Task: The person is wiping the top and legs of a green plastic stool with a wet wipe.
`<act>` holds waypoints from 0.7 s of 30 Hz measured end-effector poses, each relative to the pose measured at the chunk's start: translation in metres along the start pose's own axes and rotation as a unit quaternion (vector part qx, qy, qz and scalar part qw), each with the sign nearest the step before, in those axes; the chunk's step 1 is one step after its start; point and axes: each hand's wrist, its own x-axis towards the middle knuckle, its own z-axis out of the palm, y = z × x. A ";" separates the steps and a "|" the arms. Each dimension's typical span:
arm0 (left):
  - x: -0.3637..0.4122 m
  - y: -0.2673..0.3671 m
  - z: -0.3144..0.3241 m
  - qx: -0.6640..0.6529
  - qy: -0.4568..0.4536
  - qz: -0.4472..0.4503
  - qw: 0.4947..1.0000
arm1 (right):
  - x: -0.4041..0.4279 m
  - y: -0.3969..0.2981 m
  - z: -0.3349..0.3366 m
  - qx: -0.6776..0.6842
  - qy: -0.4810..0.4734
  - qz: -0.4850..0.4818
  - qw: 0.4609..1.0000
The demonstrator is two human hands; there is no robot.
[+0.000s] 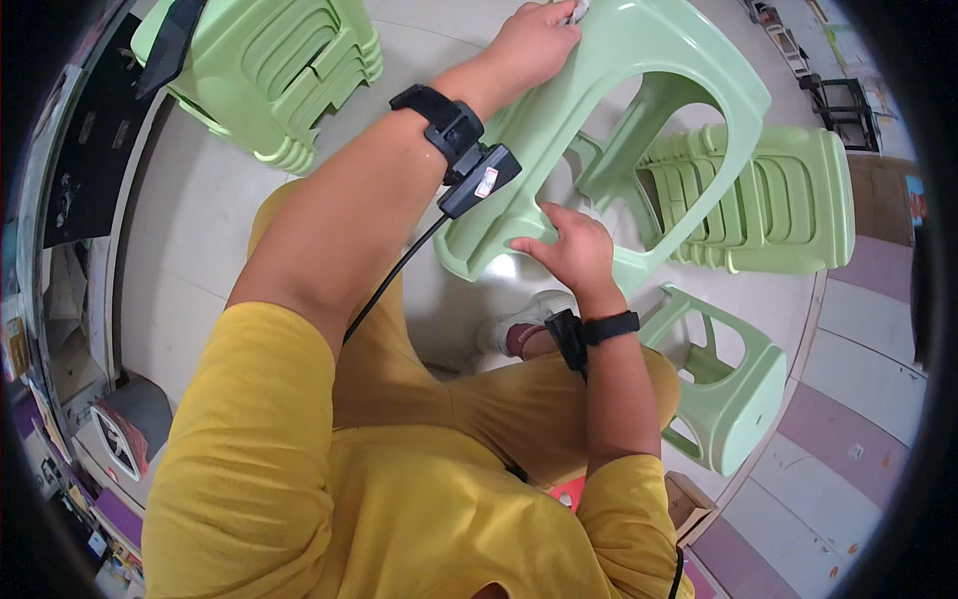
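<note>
A light green plastic chair point(696, 37) lies tilted before me, its large side opening facing up. My left hand point(542, 41), at the top of the view, pinches a small white cloth or tissue point(578, 10) against the chair's surface. Nearer to me, my right hand point(572, 243) holds the chair's lower edge beside an opening, thumb and forefinger spread over the plastic; its other fingers are partly hidden. A black strap with a small device sits on each wrist. A cable runs from the left one along the forearm.
Stacked green plastic chairs stand at the upper left point(292, 67) and right point(793, 198). A small green plastic stool point(748, 404) lies on its side at the lower right, near a cardboard box point(687, 502). A grey bin point(138, 419) is at the left. My shoe point(498, 329) is below the chair.
</note>
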 end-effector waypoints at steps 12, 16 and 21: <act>-0.097 -0.044 0.006 0.532 0.015 0.254 0.808 | 0.009 0.004 -0.010 -0.002 -0.008 0.039 0.999; -0.069 -0.029 0.001 0.530 0.024 0.277 0.801 | 0.004 0.001 0.001 0.008 0.007 0.021 1.000; -0.042 -0.005 0.018 0.518 0.073 0.292 0.801 | 0.003 0.001 0.008 -0.023 0.026 0.008 0.999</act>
